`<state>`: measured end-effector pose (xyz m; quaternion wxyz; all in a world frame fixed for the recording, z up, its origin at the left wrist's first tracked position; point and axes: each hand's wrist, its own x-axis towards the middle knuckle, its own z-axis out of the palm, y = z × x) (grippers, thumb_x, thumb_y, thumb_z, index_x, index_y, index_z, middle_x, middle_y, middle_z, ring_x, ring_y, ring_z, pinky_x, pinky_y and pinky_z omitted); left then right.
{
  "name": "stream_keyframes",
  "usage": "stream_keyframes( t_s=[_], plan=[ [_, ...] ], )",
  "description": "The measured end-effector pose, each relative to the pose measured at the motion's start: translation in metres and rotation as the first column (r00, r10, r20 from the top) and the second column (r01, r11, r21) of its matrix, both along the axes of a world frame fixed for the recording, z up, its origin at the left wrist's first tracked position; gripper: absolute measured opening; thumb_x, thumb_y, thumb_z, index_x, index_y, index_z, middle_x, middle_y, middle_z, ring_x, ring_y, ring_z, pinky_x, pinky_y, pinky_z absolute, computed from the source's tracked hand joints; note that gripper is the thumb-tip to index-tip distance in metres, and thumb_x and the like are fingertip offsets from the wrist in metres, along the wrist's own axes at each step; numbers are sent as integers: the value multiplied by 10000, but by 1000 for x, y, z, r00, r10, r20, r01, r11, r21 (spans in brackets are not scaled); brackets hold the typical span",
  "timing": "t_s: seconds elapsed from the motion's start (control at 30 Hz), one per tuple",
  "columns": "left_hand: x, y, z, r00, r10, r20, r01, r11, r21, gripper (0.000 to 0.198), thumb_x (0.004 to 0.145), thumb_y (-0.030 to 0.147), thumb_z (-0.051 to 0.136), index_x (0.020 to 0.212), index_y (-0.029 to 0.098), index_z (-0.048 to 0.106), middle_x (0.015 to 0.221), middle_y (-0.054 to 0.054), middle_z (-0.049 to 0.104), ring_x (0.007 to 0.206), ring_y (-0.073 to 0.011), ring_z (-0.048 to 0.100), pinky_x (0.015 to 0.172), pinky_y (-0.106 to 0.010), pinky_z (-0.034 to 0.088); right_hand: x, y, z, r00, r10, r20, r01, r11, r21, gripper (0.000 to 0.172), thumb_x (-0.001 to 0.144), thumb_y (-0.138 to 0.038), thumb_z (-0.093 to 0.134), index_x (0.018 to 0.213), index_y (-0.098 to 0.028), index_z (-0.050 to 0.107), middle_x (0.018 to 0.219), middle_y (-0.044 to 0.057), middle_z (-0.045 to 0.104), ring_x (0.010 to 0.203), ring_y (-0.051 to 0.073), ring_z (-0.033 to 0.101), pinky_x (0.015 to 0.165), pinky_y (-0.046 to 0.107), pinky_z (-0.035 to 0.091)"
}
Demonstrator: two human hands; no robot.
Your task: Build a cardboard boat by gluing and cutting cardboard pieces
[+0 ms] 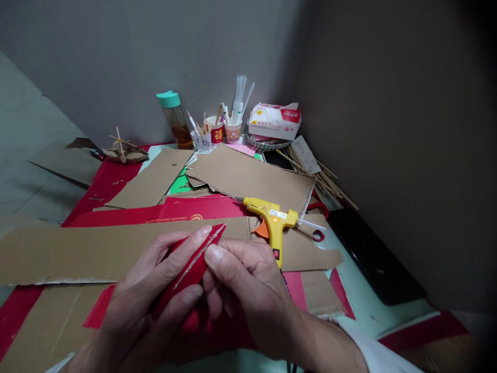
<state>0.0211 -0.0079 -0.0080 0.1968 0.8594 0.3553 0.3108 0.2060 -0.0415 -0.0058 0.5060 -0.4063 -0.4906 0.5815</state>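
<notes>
A folded piece of red cardboard (196, 267) is held up near the front of the table, with a pale, rough seam running along its upper face. My left hand (149, 290) wraps around it, fingers on the far side and thumb at the lower edge. From the other side, my right hand (248, 280) pinches its right edge between thumb and fingers. Just beyond my right hand lies a yellow glue gun (274, 223) with an orange trigger, a clear glue stick poking from its back end.
Brown cardboard sheets (252, 176) and a long cardboard strip (77, 251) overlap across the table. Behind them stand a bottle with a teal lid (178, 122), cups of sticks (233, 129) and a tissue pack (275, 122). Wooden sticks (330, 181) and a black flat object (373, 256) lie right.
</notes>
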Motion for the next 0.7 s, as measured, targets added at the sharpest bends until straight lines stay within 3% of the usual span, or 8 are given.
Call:
stream_keyframes(
  t_s=[0.23, 0.43, 0.7],
  plan=[
    [-2, 0, 0, 1000, -18, -19, 19, 999, 26, 547, 977, 347, 534, 1504, 448, 429, 1410, 91, 554, 1229, -119, 592, 1012, -100, 473, 0, 0, 0, 1000, -11, 15, 11, 1000, 22, 468, 1013, -406, 467, 613, -183, 560, 524, -28, 550, 476, 80, 483, 536, 202, 415],
    [1, -1, 3, 1000, 11, -11, -11, 1000, 0, 528, 975, 355, 530, 1485, 466, 452, 1380, 67, 572, 1203, -159, 605, 1001, -163, 510, -1, 0, 0, 1000, -21, 19, 21, 1000, 16, 469, 1019, -403, 460, 615, -183, 553, 520, -28, 548, 482, 83, 484, 550, 207, 420],
    [-1, 4, 0, 999, -37, -27, 39, 998, 52, 545, 976, 332, 540, 1508, 404, 440, 1395, 56, 561, 1220, -123, 587, 1020, -100, 453, -1, 0, 0, 1000, -18, 16, 18, 1000, 3, 451, 1020, -397, 454, 635, -184, 553, 520, -36, 540, 464, 72, 467, 515, 186, 398]
  ],
)
